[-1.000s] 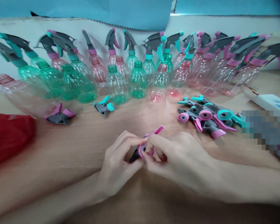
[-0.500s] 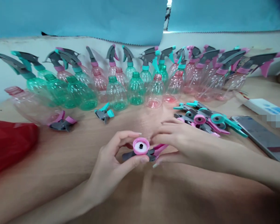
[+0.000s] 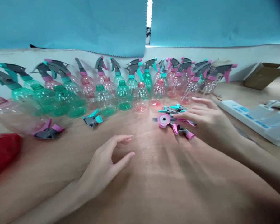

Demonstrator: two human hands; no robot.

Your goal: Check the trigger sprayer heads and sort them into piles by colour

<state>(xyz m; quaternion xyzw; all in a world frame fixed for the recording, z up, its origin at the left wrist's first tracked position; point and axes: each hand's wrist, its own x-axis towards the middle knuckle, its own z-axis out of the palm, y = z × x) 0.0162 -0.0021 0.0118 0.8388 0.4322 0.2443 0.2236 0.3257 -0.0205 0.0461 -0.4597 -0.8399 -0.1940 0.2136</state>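
My left hand (image 3: 105, 163) hovers over the table with thumb and fingers apart and nothing between them. At the right, my right hand (image 3: 203, 119) grips a pink-and-grey trigger spray head (image 3: 164, 120), its round collar turned toward me. That spray head is above or against a pile of spray heads (image 3: 175, 109) in grey, pink and turquoise, which my fingers partly hide. A turquoise-and-grey spray head (image 3: 92, 119) lies beyond my left hand. Another pink-and-grey spray head (image 3: 49, 132) rests farther left, beside a tilted clear pink bottle (image 3: 14, 112).
Open-necked bottles, such as a green one (image 3: 124, 96) and a pink one (image 3: 141, 98), stand across the back. Behind them are bottles with spray heads fitted (image 3: 132, 79). A red bag (image 3: 4, 152) lies left; a white power strip (image 3: 252, 119) and cardboard box (image 3: 262, 76) are right.
Both hands were together at the middle around the pink spray head. My left hand has let go and opened, while my right hand has carried the spray head right to the pile. The view has shifted right.
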